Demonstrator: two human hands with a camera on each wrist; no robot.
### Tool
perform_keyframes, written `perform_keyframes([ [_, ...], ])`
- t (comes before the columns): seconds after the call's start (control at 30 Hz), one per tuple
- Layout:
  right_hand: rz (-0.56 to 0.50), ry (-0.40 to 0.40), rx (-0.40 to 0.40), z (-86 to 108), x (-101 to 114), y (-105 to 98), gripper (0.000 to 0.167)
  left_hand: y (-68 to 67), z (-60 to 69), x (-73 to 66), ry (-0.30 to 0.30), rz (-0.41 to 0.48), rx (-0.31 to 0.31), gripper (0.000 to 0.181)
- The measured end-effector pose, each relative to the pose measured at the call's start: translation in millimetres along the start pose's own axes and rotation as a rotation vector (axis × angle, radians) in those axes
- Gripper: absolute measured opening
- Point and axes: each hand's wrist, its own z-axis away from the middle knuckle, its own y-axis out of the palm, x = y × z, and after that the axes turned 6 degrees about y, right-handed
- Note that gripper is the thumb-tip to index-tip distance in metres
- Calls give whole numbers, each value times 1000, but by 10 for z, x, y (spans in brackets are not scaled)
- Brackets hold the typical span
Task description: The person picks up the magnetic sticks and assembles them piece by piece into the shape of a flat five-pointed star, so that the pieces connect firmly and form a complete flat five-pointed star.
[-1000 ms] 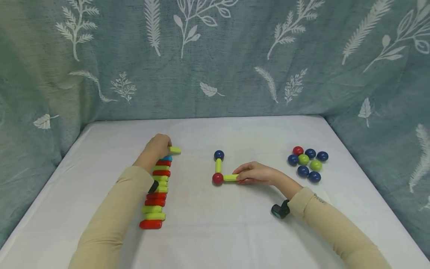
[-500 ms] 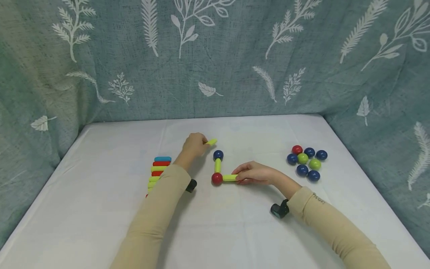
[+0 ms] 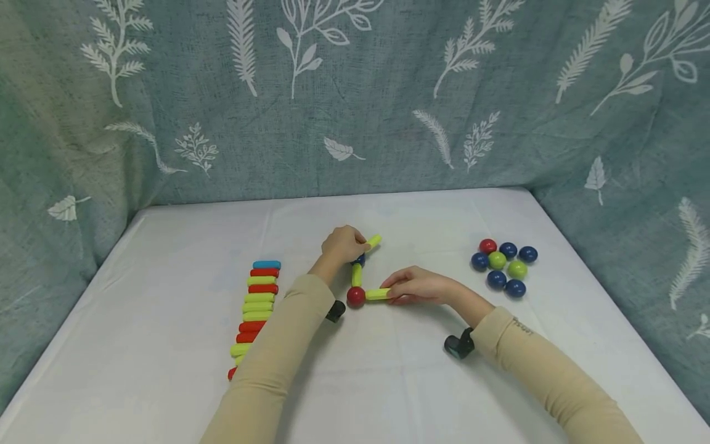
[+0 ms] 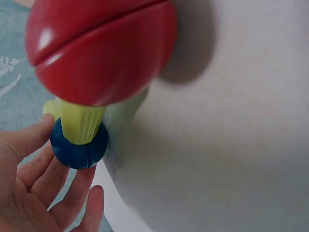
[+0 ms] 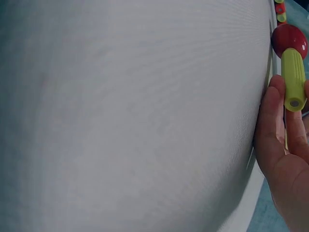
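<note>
In the head view my left hand (image 3: 344,245) pinches a yellow-green rod (image 3: 375,241) beside a dark blue ball (image 3: 359,259), which the hand partly covers. Whether that rod touches the ball is hard to tell; the left wrist view shows my fingers close around the blue ball (image 4: 72,152). Another yellow-green rod (image 3: 357,275) joins the blue ball to a red ball (image 3: 356,297). A third yellow-green rod (image 3: 377,294) runs right from the red ball, its free end pinched by my right hand (image 3: 418,287). A grey disc shows in that rod's end (image 5: 294,103).
Left on the white table (image 3: 166,296) lies a column of red, yellow-green and blue rods (image 3: 259,298), partly behind my left sleeve. Loose blue, red and green balls (image 3: 497,261) cluster at the right. A patterned green curtain (image 3: 322,111) hangs behind the table and along its sides.
My left hand has carried its yellow-green rod from the column of rods rightward to the blue ball. The right hand keeps its hold on the rod at the red ball.
</note>
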Motion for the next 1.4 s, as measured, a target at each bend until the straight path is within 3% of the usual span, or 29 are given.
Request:
perform_keyframes([
  [0.17, 0, -6, 3, 0, 3, -1, 36, 36, 0, 11, 3, 7, 3, 28],
  [0.5, 84, -37, 44, 75, 32, -58, 40, -15, 64, 120, 101, 124, 90, 36],
  [0.67, 122, -40, 27, 113, 22, -79, 43, -38, 97, 180, 109, 148, 75, 36],
  [0.93, 121, -11, -73, 202, -4, -152, 44, -28, 157, 237, 122, 181, 43, 34],
  [1.17, 64, -113, -149, 477, -19, -406, 51, -16, 181, 266, 122, 227, 40, 33],
  [1.27, 111, -146, -232, 624, -65, -573, 52, -11, 191, 275, 123, 244, 41, 32],
  [1.4, 281, -205, -409, 875, -114, -810, 48, -9, 191, 276, 144, 256, 34, 32],
])
